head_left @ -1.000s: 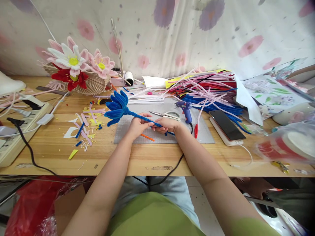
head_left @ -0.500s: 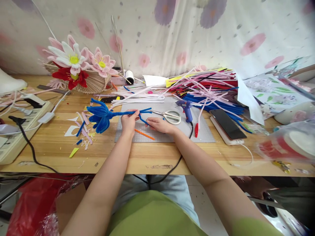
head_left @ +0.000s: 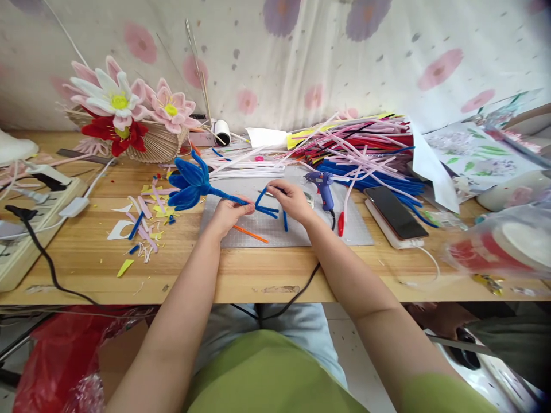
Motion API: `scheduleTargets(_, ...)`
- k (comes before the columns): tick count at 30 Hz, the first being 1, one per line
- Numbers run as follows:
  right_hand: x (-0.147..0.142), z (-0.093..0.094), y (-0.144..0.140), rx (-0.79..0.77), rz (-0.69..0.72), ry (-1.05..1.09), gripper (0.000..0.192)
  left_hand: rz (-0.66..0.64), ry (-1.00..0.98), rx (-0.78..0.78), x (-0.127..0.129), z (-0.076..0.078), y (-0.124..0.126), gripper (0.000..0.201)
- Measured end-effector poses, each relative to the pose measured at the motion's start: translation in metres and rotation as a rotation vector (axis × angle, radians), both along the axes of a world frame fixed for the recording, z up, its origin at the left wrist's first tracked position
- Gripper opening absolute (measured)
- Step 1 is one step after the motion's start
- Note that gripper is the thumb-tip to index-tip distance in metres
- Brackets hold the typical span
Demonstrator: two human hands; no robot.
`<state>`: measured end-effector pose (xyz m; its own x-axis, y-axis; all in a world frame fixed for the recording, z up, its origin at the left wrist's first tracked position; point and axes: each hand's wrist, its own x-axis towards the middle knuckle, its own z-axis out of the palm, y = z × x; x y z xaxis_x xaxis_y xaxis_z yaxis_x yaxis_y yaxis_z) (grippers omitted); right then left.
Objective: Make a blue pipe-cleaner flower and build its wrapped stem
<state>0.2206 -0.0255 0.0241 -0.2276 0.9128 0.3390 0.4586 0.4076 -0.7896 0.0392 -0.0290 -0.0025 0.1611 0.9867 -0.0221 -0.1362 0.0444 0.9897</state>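
Over the grey mat (head_left: pixel 301 232), the left hand (head_left: pixel 230 209) pinches the blue flower's (head_left: pixel 189 183) bendy, featherlight stem; the right hand (head_left: pixel 293 198) nips a loose strand (head_left: pixel 261 196)

The pipe-cleaner flower (head_left: pixel 188 183) was royal blue, the glue gun (head_left: pixel 322 188) beside it blue too, the cutting mat (head_left: pixel 297 229) under it grey.
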Motion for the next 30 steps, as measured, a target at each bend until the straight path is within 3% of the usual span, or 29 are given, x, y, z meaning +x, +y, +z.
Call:
scheduleTargets(4,0.001,-0.014,0.008,-0.126,0.018,-0.046,0.029,-0.040,-0.082,-0.009,0.002,0.002,-0.004,0.027)
scheduleTargets(8,-0.008,-0.026,0.001,-0.197,0.107,-0.266,0.027,-0.011,-0.170,0.003,0.008,0.004,-0.006,0.028)
scheduleTargets(11,-0.023,-0.022,-0.016,-0.088,0.181,-0.459,0.026,0.132,-0.175,0.029,0.010,0.003,-0.004,0.028)
scheduleTargets(15,-0.031,0.000,-0.034,0.098,0.307,-0.552,0.029,0.308,-0.039,0.145,0.008,-0.001,0.000,0.023)
scheduleTargets(17,-0.024,0.011,-0.033,0.160,0.246,-0.471,0.030,0.268,-0.002,0.157,0.006,-0.002,0.001,0.022)
scheduleTargets(19,-0.013,0.016,-0.024,0.193,0.097,-0.374,0.030,0.166,-0.014,0.128,0.004,0.000,0.000,0.023)
scheduleTargets(22,0.001,0.009,-0.009,0.149,-0.100,-0.345,0.031,0.027,-0.107,0.075,0.004,0.003,-0.002,0.022)
scheduleTargets(24,0.002,-0.002,-0.003,0.081,-0.115,-0.421,0.030,0.020,-0.193,0.048,0.006,0.004,-0.003,0.022)
scheduleTargets(27,-0.009,-0.014,-0.009,0.047,-0.016,-0.577,0.027,0.113,-0.268,0.030,0.008,0.003,-0.001,0.024)
scheduleTargets(30,-0.026,-0.009,-0.025,0.113,0.178,-0.678,0.028,0.276,-0.211,0.076,0.007,0.000,0.002,0.022)
